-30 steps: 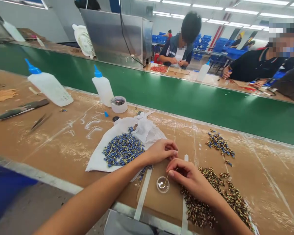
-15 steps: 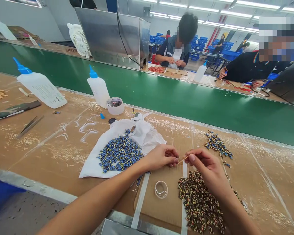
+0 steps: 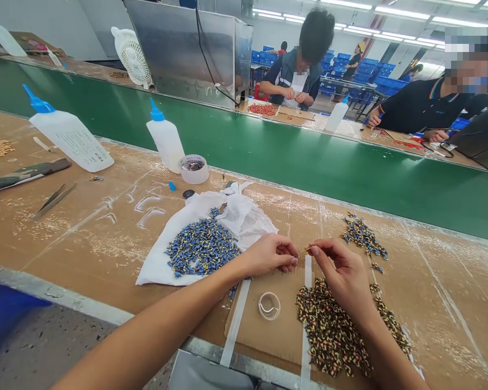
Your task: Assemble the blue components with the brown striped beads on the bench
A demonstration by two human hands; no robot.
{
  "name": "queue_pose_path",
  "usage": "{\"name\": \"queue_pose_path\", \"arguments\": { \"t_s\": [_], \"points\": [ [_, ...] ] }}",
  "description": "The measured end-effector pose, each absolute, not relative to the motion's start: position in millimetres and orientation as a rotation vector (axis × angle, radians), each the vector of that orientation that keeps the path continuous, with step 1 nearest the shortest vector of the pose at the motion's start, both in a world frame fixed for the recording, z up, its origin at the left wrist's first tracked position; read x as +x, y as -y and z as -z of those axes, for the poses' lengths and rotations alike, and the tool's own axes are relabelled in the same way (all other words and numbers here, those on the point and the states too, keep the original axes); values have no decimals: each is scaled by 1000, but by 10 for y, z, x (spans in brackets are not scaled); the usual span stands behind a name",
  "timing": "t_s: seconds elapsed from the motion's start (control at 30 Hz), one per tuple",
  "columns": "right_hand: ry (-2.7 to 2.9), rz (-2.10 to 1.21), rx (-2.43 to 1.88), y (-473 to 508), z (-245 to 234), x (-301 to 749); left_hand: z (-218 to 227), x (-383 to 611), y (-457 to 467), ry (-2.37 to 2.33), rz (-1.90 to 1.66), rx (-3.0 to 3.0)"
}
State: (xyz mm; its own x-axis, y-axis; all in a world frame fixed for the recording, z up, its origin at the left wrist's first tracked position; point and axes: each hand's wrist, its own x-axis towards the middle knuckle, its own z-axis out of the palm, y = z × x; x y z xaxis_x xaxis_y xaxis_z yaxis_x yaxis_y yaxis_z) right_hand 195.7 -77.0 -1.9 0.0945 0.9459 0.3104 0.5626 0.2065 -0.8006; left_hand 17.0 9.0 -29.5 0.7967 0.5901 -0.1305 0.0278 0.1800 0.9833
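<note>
Wooden stick (image 3: 303,251) between both hands' fingertips.

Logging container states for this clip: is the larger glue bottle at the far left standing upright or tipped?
Tipped. The larger glue bottle lies slanted on the workbench, its blue nozzle up-left, while the smaller bottle stands upright.

Two bare forearms, entering from 6 and 7 o'clock. No sleeves in view, no gloves, no watch, no bands at either wrist. Left hand (image 3: 268,254) bare, no rings seen on the fingers that show; fingernails short, unpainted as far as can be told. Right hand (image 3: 344,273) bare too, knuckles toward the camera, no rings or tape seen. Left forearm long and slim across the lower frame toward 7 o'clock; right forearm cut off at 5 o'clock. No clothing visible anywhere on the body.
</note>
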Motion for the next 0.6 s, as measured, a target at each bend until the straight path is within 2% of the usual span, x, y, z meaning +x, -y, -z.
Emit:
{"name": "queue_pose_path", "arguments": {
  "t_s": [0.6],
  "points": [
    [1649, -524, -1461, 765, 13, 1926, 280, 159, -90, -558, -416, 1390]
  ]
}}
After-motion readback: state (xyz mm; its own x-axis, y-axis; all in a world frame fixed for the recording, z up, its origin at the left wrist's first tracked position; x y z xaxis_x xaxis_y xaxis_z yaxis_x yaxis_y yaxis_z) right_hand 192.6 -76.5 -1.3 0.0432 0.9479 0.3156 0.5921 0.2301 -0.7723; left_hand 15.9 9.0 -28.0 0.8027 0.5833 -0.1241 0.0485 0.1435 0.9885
